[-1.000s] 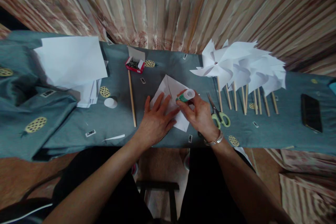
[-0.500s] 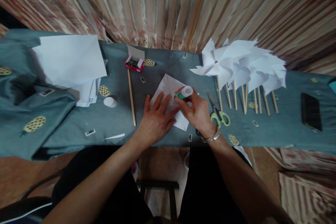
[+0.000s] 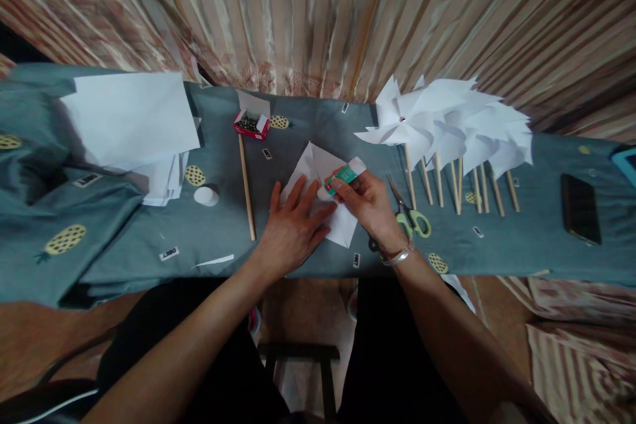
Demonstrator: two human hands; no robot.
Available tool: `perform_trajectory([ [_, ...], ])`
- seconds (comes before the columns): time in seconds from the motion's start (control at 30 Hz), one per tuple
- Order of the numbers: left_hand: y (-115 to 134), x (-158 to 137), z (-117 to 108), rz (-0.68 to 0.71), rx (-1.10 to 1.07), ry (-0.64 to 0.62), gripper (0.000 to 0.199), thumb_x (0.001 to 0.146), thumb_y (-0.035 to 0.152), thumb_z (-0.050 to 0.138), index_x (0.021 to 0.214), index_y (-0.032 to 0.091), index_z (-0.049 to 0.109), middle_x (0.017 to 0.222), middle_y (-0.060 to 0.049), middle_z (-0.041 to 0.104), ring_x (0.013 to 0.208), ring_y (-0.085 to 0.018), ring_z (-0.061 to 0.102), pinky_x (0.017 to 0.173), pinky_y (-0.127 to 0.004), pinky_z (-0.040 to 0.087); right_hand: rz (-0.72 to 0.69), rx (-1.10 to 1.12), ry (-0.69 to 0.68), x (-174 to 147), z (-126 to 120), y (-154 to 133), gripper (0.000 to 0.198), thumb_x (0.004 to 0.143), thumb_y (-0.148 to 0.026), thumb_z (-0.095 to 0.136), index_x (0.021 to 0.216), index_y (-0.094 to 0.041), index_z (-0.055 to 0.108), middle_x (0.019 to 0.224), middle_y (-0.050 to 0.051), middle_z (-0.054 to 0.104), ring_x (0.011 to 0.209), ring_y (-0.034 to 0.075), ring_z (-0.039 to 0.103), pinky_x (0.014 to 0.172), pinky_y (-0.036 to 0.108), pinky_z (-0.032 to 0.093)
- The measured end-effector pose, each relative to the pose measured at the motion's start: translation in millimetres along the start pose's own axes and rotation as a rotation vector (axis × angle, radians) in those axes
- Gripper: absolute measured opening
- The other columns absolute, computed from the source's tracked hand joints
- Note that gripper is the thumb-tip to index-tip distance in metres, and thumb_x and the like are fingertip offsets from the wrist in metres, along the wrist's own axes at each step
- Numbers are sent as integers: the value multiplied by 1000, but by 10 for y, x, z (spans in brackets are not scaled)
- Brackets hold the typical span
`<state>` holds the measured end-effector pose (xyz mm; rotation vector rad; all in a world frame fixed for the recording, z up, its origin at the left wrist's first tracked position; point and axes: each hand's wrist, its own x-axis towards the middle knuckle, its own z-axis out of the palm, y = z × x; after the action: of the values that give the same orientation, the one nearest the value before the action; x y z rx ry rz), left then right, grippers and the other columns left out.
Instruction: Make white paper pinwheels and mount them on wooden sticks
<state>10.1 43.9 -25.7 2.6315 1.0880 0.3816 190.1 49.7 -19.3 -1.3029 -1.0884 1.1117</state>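
A creased white sheet of paper (image 3: pixel 342 226) lies turned like a diamond in front of me. My left hand (image 3: pixel 293 228) rests flat on its left side with the fingers spread. In my right hand (image 3: pixel 370 205) is a green and white glue stick (image 3: pixel 345 177), tilted, its lower end at the middle of the paper. Whether its tip touches the paper, I cannot tell. Just right of my right wrist lie scissors with green handles (image 3: pixel 413 220). A white cap (image 3: pixel 205 196) and a wooden stick (image 3: pixel 247 189) lie to the left of my left hand.
Several paper pinwheels (image 3: pixel 447 116) on wooden sticks overlap at the back right. A phone (image 3: pixel 581 209) lies at far right. Stacked white paper (image 3: pixel 134 116) is at the left, and an open red box (image 3: pixel 252 124) of small metal pieces stands at the back. A paper strip (image 3: pixel 215 260) lies near the front edge.
My right hand has tipped the glue stick over to a flatter slant, so its green label shows more. My left hand stays on the paper. The whole view has shifted slightly.
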Motion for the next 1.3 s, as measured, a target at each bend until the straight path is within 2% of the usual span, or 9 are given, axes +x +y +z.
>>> perform_trajectory([
  [0.2,-13,-2,11,8,6,1,39,94,37,58,131,28,63,155,-19,41,148,-41,28,114,-71,17,191,534,6,71,-224,-136,23,77,-43,79,84,-24,68,81,-5,69,60,4,56,56,16,50],
  [0.33,-2,-28,24,26,4,50,50,94,37,57,142,26,51,156,-19,40,149,-40,25,114,-70,15,201,616,-56,59,-347,-229,17,82,-40,75,87,-26,67,86,-5,69,62,5,57,58,17,53],
  [0.5,-127,-119,-176,67,17,308,57,98,44,48,149,22,38,156,-17,40,149,-32,27,120,-60,7,220,630,-18,-22,-380,-302,15,88,-38,65,89,-24,69,94,-1,73,62,6,57,58,16,54],
  [0.67,-575,-403,-583,-281,102,548,49,92,39,58,137,22,52,140,-13,56,132,-34,48,113,-55,28,189,565,97,-75,-432,-301,22,88,-43,63,88,-22,69,97,4,75,68,11,64,60,24,58],
  [0.8,-916,-666,-689,-452,54,420,47,84,44,62,123,19,66,121,-15,65,116,-36,56,101,-51,43,158,507,41,-77,-495,-260,25,89,-46,62,90,-22,69,97,3,75,72,13,67,66,28,59],
  [0.97,-934,-699,-668,-553,-232,493,32,78,38,67,103,19,73,100,-9,70,91,-26,65,91,-42,50,185,534,42,-87,-434,-232,23,86,-44,67,90,-22,71,86,1,74,68,11,66,67,25,59],
  [1.07,-692,-548,-669,-665,-758,682,32,65,34,80,94,20,74,84,-3,71,76,-19,65,81,-34,54,223,548,-2,-148,-276,-223,24,82,-43,72,90,-21,72,82,0,74,64,10,65,64,22,59],
  [1.17,-379,-367,-657,-721,-1404,613,33,55,30,87,83,19,75,82,-2,74,74,-16,68,77,-30,57,259,574,-82,-238,-80,-230,27,77,-42,78,93,-21,72,81,-1,73,64,10,66,62,20,60],
  [1.3,-104,-209,-623,-733,-1663,492,38,49,24,92,84,20,78,81,-2,76,70,-14,70,72,-26,58,329,696,-144,-311,111,-285,30,71,-38,85,92,-21,73,75,-3,73,61,8,69,64,16,62],
])
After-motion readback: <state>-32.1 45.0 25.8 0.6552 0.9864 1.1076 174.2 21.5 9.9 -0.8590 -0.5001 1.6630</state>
